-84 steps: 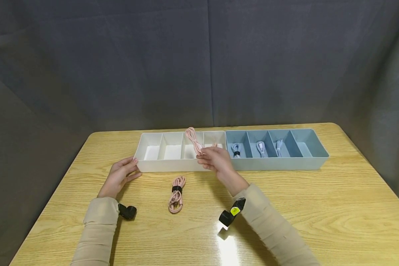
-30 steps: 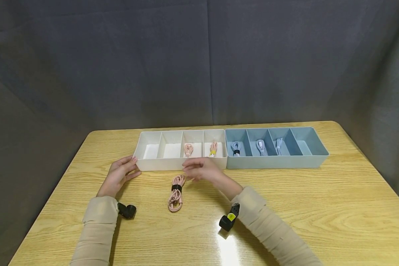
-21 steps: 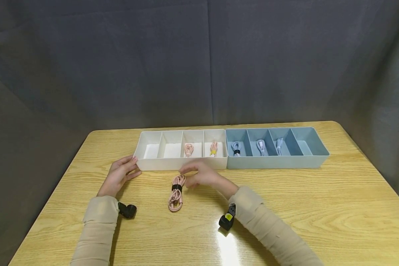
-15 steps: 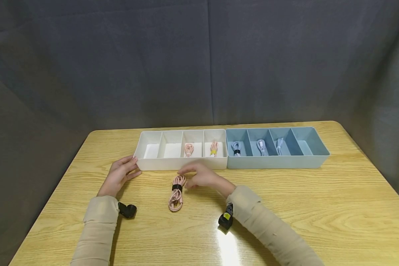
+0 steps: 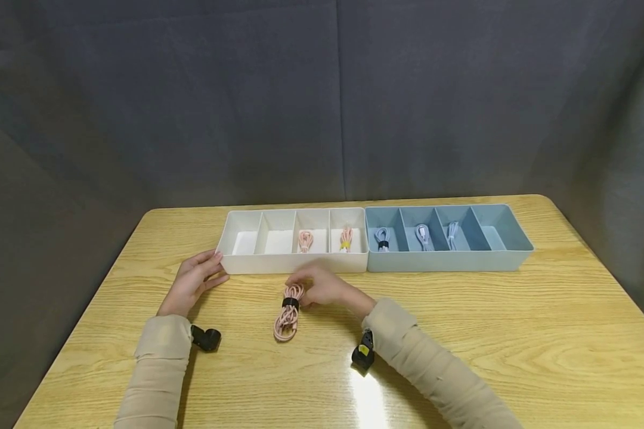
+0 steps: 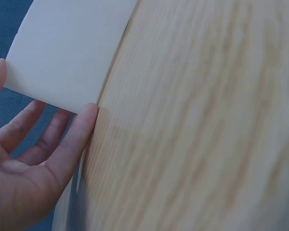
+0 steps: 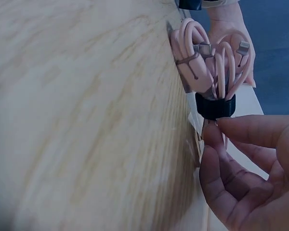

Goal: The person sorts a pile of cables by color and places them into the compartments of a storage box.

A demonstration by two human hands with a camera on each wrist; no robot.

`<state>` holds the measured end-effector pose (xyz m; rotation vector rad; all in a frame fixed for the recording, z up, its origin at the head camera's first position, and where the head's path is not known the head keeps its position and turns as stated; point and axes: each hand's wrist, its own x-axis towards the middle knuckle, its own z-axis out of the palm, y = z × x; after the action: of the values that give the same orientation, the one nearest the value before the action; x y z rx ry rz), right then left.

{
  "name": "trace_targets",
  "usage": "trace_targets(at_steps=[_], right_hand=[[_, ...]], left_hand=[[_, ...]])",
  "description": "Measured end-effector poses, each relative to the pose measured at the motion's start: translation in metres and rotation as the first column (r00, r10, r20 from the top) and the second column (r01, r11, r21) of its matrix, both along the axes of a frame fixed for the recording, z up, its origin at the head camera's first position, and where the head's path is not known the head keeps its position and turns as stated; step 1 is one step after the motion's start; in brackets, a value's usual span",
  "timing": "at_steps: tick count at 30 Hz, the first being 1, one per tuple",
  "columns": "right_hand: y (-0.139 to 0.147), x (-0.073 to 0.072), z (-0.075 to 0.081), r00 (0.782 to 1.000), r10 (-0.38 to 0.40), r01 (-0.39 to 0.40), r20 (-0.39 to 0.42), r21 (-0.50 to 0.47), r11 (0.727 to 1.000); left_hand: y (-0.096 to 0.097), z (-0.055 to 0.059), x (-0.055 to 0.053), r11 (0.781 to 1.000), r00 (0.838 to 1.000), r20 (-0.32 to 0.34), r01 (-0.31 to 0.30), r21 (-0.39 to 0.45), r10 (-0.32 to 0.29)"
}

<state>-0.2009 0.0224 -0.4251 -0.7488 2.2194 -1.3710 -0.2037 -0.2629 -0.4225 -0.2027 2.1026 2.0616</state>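
My right hand (image 5: 326,288) pinches the upper end of a pink charging cable (image 5: 284,328) in front of the white box. The cable is coiled and bound with a black strap (image 7: 215,107); metal plugs show among its loops in the right wrist view. My left hand (image 5: 189,287) is at the left end of the white divided box (image 5: 279,264), its extended fingers touching the end wall and corner. Two compartments of this box hold smaller pink cables: one tied with a pale band (image 5: 305,241), one with a yellow band (image 5: 346,239).
A blue-grey divided box (image 5: 451,261) stands end to end with the white one at the right. Light blue cables lie in three of its compartments, one cable (image 5: 383,237) with a black band. Grey cloth (image 5: 322,107) hangs behind the wooden table (image 5: 461,333).
The right hand set a pink cable into the white box's third compartment from the left, then came down to the strapped cable and pinched it. That cable has shifted slightly right. The left hand stays.
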Motion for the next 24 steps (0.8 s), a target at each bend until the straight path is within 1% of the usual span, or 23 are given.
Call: trace_targets(at_steps=[3,5,7,11,19,24], right_hand=[[0.003,0.0,0.0,0.993,0.043,-0.037,-0.113,0.052,0.998],[0.005,0.0,0.0,0.98,0.067,-0.052,-0.186,0.084,0.995],[0.008,0.0,0.0,0.972,0.08,-0.056,-0.219,0.113,0.992],[0.014,0.002,0.001,0.974,0.093,-0.062,-0.206,0.154,0.986],[0.023,0.005,0.005,0.983,0.134,-0.106,-0.123,0.214,0.971],[0.026,0.008,0.01,0.98,0.166,-0.132,-0.11,0.264,0.955]], left_hand=[[0.0,0.0,0.0,1.0,1.0,-0.004,0.005,0.001,-0.005],[0.0,0.0,-0.001,1.0,1.0,-0.006,0.006,0.002,-0.006],[0.0,-0.001,-0.001,1.0,1.0,-0.005,0.008,0.003,-0.008],[0.0,-0.001,-0.001,1.0,1.0,-0.004,0.008,0.003,-0.008],[-0.001,0.0,-0.001,1.0,1.0,-0.004,0.01,0.007,-0.01],[0.0,0.0,-0.001,1.0,1.0,0.0,0.005,0.002,-0.005]])
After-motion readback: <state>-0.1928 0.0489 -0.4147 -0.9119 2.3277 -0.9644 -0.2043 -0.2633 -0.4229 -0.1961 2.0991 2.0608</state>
